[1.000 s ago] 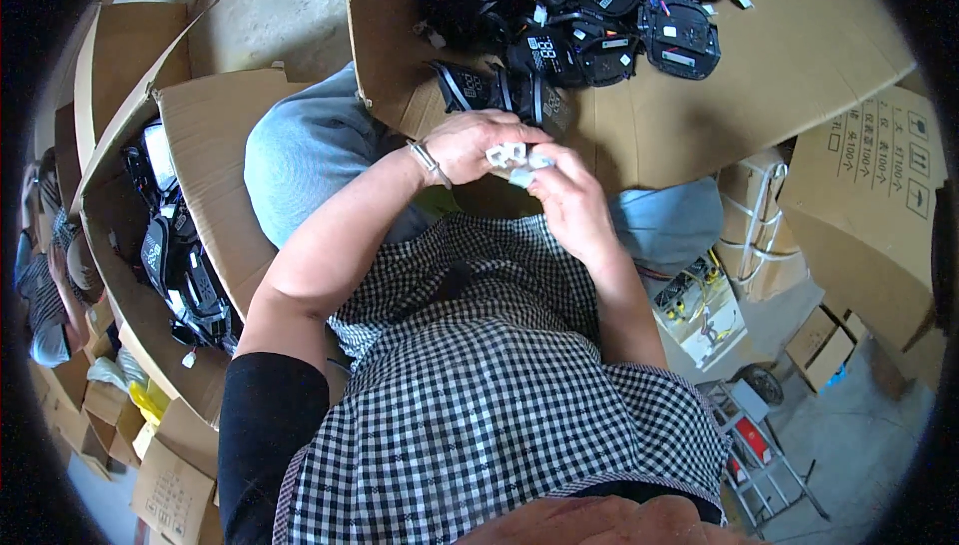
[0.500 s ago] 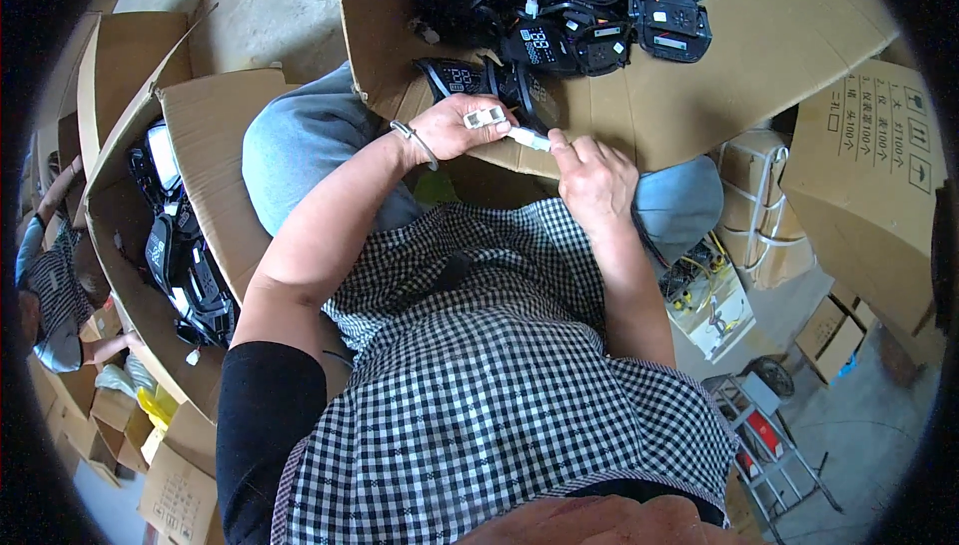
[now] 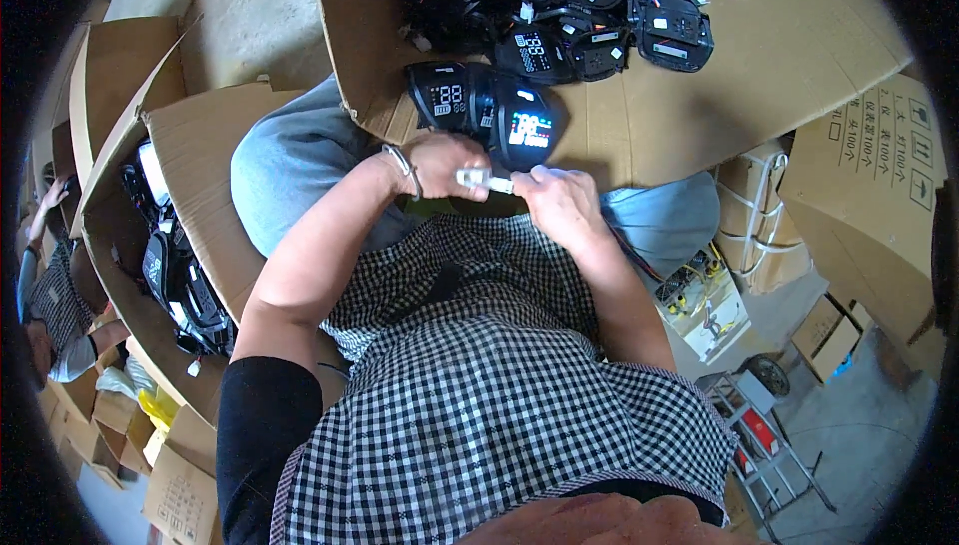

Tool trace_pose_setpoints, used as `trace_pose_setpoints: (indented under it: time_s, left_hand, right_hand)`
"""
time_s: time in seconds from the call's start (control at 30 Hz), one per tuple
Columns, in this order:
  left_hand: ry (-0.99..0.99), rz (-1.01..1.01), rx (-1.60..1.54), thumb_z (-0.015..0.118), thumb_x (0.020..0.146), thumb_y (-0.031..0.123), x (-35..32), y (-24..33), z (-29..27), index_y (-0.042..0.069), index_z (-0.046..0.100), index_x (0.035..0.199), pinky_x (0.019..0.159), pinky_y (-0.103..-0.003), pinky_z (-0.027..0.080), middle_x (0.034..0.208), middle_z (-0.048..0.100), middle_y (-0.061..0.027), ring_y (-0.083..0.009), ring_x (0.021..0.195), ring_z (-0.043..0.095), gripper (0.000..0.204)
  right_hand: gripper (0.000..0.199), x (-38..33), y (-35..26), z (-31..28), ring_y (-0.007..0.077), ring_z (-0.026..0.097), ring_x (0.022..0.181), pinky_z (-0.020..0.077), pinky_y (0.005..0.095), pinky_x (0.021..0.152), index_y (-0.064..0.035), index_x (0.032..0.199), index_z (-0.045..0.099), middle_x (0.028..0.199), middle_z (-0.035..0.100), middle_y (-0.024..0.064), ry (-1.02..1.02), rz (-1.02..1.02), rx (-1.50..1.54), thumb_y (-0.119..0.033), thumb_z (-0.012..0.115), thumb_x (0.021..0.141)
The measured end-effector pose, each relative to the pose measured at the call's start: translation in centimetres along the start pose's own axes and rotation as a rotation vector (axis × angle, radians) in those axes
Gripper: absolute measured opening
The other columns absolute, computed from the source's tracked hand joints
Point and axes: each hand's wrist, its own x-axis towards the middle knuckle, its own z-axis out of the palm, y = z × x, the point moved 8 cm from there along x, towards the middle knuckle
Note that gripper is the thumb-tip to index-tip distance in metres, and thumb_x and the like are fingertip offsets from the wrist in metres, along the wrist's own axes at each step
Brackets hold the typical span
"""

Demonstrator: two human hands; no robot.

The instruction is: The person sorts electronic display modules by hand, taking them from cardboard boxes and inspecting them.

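Observation:
Over the near edge of the cardboard, my left hand [image 3: 442, 165] is closed around a white plug connector [image 3: 474, 179], its fingers partly hidden. From the other side my right hand [image 3: 561, 203] pinches a smaller white plug [image 3: 501, 185], which meets the first one end to end. Just beyond my hands lie two black instrument displays: the right one [image 3: 526, 128] glows with lit digits and coloured marks, and the left one [image 3: 446, 95] shows pale unlit digits. Any wires between plugs and displays are hidden.
More black displays [image 3: 534, 51] with white plugs are heaped at the far side of the cardboard sheet [image 3: 749, 55]. An open box [image 3: 215, 140] at my left holds similar parts. At right stand a printed carton [image 3: 864, 165] and a metal trolley [image 3: 769, 445]. Another person works far left.
Both hands have come slightly nearer to me, and the two white plugs now meet in line. The right-hand display has lit up and both near displays show more fully.

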Motion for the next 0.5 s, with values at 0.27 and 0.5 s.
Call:
trace_pose_setpoints:
  time_s: [0.27,0.5]
  left_hand:
    - [0.144,-0.074,0.098,0.072,0.078,0.036,-0.4,0.9,-2.3,0.009,0.062,0.095,0.073,-0.041,0.048,0.090,0.062,-0.0095,-0.0311,0.088,0.061,0.034]
    - [0.359,-0.041,-0.093,0.069,0.082,0.040,0.2,0.6,-4.2,0.006,0.058,0.089,0.068,-0.042,0.045,0.081,0.060,-0.0133,-0.0332,0.080,0.059,0.036]
  right_hand:
    - [0.025,3.8,14.9,10.6,0.0205,0.060,0.085,0.0485,0.0342,0.071,-0.0123,0.113,0.062,0.103,0.063,-0.0003,0.127,1.155,1.554,-0.024,0.063,0.091]
    - [0.016,6.1,18.2,15.8,0.0150,0.051,0.068,0.0445,0.0320,0.063,-0.0137,0.105,0.062,0.081,0.055,0.0018,0.529,1.488,1.682,-0.022,0.063,0.091]
